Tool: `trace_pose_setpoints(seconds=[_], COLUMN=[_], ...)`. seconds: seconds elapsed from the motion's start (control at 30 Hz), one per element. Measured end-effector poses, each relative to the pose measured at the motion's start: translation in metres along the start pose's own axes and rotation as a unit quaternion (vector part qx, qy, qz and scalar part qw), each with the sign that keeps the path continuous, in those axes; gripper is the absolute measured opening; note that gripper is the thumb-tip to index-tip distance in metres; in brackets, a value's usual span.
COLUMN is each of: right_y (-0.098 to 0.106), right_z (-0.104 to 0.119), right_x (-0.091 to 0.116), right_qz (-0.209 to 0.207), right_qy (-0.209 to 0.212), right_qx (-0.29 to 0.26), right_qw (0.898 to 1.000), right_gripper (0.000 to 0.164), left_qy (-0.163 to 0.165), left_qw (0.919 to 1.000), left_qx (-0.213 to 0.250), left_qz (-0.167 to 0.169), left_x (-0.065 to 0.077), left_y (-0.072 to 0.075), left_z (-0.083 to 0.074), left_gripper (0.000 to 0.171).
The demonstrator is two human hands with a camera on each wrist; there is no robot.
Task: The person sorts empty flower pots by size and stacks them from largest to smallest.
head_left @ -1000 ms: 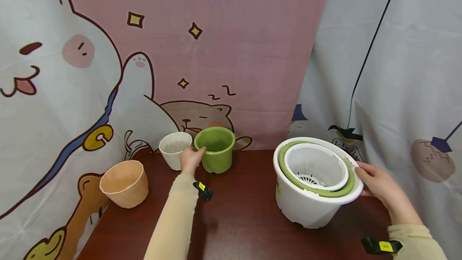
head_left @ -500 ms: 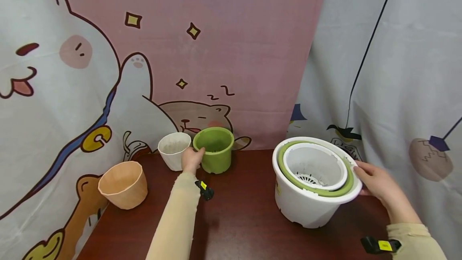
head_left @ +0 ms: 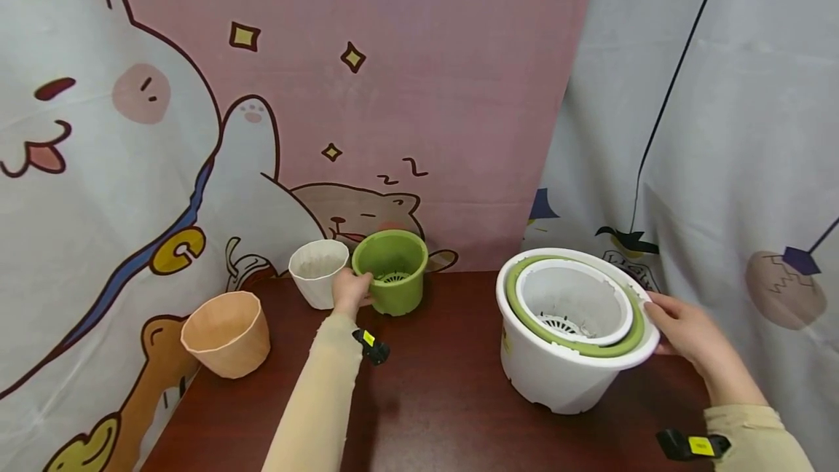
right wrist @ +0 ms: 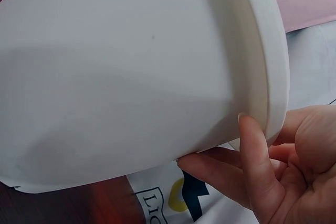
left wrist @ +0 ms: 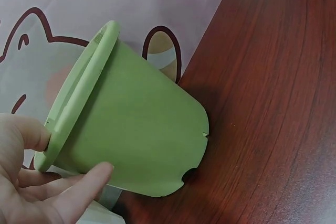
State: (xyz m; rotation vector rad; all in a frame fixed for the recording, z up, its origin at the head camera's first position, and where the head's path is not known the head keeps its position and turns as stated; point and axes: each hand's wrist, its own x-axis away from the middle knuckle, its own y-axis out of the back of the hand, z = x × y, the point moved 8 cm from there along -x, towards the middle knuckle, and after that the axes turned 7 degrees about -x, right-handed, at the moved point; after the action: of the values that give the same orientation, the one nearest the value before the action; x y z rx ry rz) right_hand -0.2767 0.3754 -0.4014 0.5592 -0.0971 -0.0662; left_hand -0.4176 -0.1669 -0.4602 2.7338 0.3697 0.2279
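My left hand [head_left: 351, 290] pinches the near-left rim of a green flowerpot [head_left: 403, 296] at the back of the table, its thumb at the rim and the other fingers along the outer wall. The pot leans towards me, and drainage slots show in its floor. On the right, my right hand [head_left: 684, 330] grips the rim of a large white flowerpot [head_left: 557, 384], some fingers under the lip in the right wrist view. Nested in that pot are a green pot [head_left: 513, 297] and a smaller white pot [head_left: 577, 297]; their lower walls are hidden.
A small white faceted pot [head_left: 311, 288] stands just left of my left hand. Farther left is a peach faceted pot [head_left: 239, 348] near the edge of the dark red table [head_left: 446, 392]. A printed cartoon curtain [head_left: 446, 93] hangs close behind.
The green pot in my left hand has tipped towards me, so its slotted floor now shows. My right hand and the nested pots stay in place.
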Motion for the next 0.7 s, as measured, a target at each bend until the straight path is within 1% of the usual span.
trace_pose_setpoints(seconds=[0.13, 0.23, 0.5, 0.7], right_y=[-0.0002, -0.0003, -0.0004, -0.0002], right_z=[0.0016, 0.0024, 0.0023, 0.0025], right_x=[0.0008, 0.0011, 0.0009, 0.0005], right_qz=[-0.001, 0.0, 0.007, 0.008], right_qy=[0.007, 0.009, -0.002, -0.005], right_qx=[-0.004, -0.006, -0.009, -0.009], right_qw=[1.0, 1.0, 1.0, 1.0], right_gripper=[0.064, 0.064, 0.065, 0.065], left_qy=[-0.002, -0.005, -0.018, -0.041], left_qw=[0.9996, 0.9993, 0.9991, 0.9987], left_qx=[0.028, 0.036, 0.028, 0.014], left_qz=[0.007, 0.012, 0.028, 0.027], left_x=[0.0003, 0.0016, 0.0012, 0.0039], left_y=[-0.0015, -0.0017, -0.0024, -0.0024], left_z=[0.001, 0.0005, 0.0012, -0.0001], left_gripper=[0.033, 0.034, 0.04, 0.038])
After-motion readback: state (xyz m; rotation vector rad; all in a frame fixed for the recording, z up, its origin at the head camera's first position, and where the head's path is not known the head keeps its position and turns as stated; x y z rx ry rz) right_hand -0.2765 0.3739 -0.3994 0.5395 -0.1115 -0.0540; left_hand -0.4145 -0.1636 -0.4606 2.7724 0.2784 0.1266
